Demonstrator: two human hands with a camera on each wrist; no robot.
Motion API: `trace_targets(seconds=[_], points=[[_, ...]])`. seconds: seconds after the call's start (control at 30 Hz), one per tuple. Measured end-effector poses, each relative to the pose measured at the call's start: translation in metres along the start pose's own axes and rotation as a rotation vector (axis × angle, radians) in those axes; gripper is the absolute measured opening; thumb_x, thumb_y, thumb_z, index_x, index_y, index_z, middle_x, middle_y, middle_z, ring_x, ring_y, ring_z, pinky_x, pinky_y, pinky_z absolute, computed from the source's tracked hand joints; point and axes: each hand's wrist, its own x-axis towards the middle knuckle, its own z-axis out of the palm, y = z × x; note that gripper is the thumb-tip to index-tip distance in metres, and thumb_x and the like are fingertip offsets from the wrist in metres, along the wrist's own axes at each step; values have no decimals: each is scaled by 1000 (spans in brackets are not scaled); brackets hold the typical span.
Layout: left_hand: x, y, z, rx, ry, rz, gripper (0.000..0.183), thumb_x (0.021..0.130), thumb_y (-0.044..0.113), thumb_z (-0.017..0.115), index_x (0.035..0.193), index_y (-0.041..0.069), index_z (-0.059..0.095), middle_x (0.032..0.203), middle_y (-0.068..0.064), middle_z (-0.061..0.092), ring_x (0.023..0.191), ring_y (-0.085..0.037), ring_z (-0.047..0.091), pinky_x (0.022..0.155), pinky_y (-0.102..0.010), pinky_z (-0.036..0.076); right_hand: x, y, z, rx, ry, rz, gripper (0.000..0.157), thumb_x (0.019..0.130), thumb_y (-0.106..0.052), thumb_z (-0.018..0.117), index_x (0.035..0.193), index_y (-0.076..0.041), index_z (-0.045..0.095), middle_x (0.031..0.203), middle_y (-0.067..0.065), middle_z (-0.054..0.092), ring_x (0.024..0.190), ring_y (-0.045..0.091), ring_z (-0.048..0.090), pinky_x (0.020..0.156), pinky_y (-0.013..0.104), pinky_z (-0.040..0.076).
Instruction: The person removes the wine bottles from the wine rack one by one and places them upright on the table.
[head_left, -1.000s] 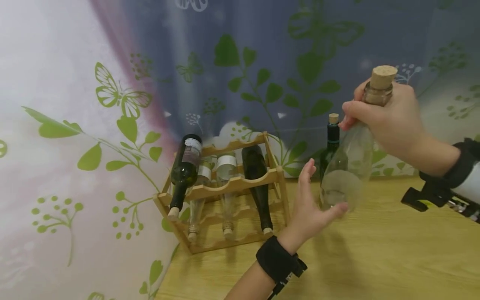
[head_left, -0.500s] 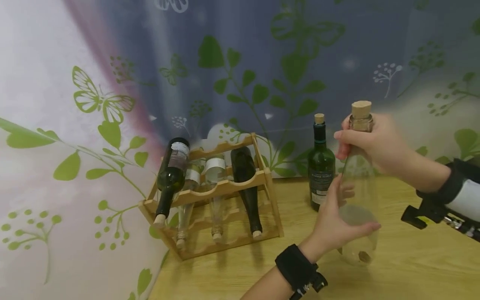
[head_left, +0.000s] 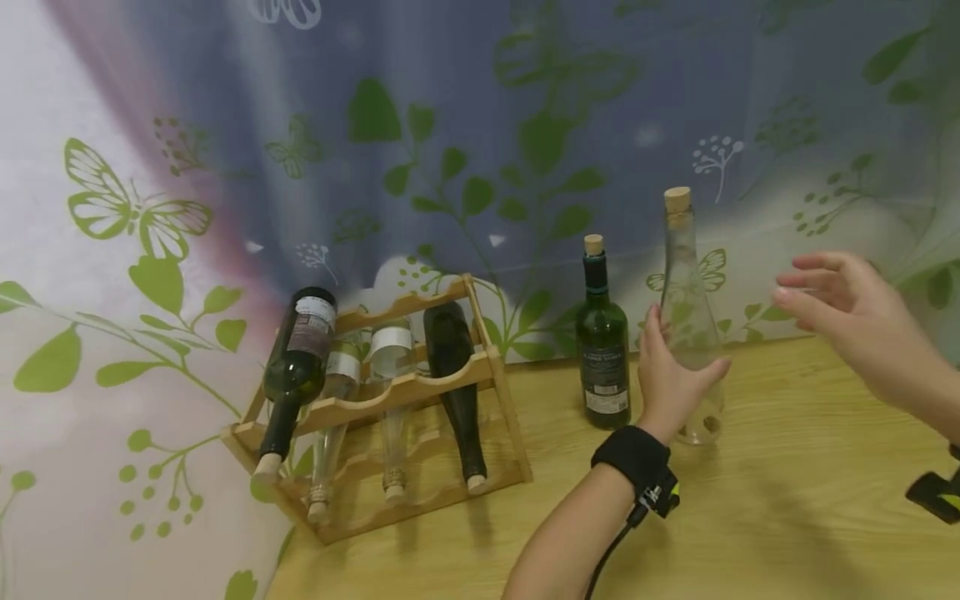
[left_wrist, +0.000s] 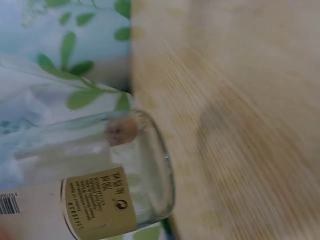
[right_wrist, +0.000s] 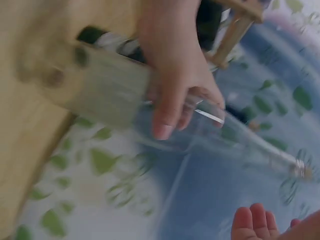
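My left hand [head_left: 670, 379] grips the lower body of a clear glass bottle [head_left: 690, 333], thumb on one side and fingers on the other. The bottle stands upright close over the wooden table, a cork [head_left: 677, 198] in its neck. Its tan and cream label [left_wrist: 100, 202] shows in the left wrist view, along with a small brown lump [left_wrist: 121, 131] inside near the base. To the right of the bottle, apart from it, my right hand [head_left: 862, 321] is in the air with loosely bent fingers and nothing in them. A corked green wine bottle [head_left: 606, 358] stands just left of the clear one.
A wooden wine rack [head_left: 412, 387] stands at the left, several corked bottles lying in it neck forward. One dark bottle [head_left: 296, 362] lies on its upper tier. Behind the wooden table [head_left: 750, 517] hangs a leaf-patterned curtain [head_left: 465, 108].
The clear bottle has come down and upright beside the green bottle. My left hand has closed round its body; my right hand has let go of the neck and moved right. The head view has shifted.
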Motion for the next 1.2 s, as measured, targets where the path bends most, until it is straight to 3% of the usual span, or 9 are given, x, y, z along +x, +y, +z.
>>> trace_targets(seconds=[0.07,0.2,0.3,0.5,0.6,0.77,0.97,1.07,1.2], points=[[6,-10,9,2,66,-25,94,69,41,71,140,31,10,128,1,41,112,-13,47,83,-28,46,-10,16,-6,-19,11,21,55,91,-27,47,136,-6,23,104,-24,38,85,-17,41,63,2,36],[12,-28,18,43,144,-42,93,70,41,71,140,31,11,128,-1,40,111,-18,49,82,-32,47,-29,43,-17,39,44,-12,35,92,-14,46,123,-26,34,99,-32,40,81,-19,42,59,4,38],[17,-38,21,81,166,-37,93,70,40,71,140,30,11,126,-2,41,108,-19,50,80,-32,48,-36,61,-25,112,94,-52,40,90,-4,46,108,-38,34,95,-34,45,78,-20,46,55,5,39],[21,-52,23,128,202,-86,92,68,39,73,140,26,17,127,-1,41,108,-19,50,80,-33,48,-39,111,-34,180,117,-127,45,86,3,48,113,-32,40,97,-32,49,75,-16,51,51,8,43],[21,-56,23,150,221,-93,93,68,39,73,140,27,16,127,-1,40,109,-19,49,81,-35,47,-44,111,-31,152,134,-148,46,86,4,48,113,-32,40,98,-31,49,74,-15,51,51,8,42],[20,-59,25,177,210,-58,94,69,40,72,141,27,12,128,-3,39,111,-18,47,83,-34,47,-53,85,-24,105,151,-143,48,85,6,47,109,-36,41,97,-33,48,75,-17,48,52,5,39],[12,-41,23,192,143,-67,99,71,48,67,142,25,3,143,-7,20,126,-26,33,92,-40,41,-56,75,-21,97,105,-174,48,86,7,46,110,-33,39,101,-30,47,82,-18,47,57,5,40],[0,-21,18,172,99,12,98,74,46,66,143,20,2,148,-8,2,131,-31,24,93,-43,40,-54,76,-21,76,111,-199,50,85,9,46,113,-32,39,102,-28,47,84,-18,47,59,3,40],[-11,4,5,165,47,262,91,77,35,66,142,12,6,148,-12,-1,133,-30,19,97,-42,37,-51,70,-19,6,112,-188,49,85,5,49,116,-31,39,103,-31,45,86,-18,44,61,1,36]])
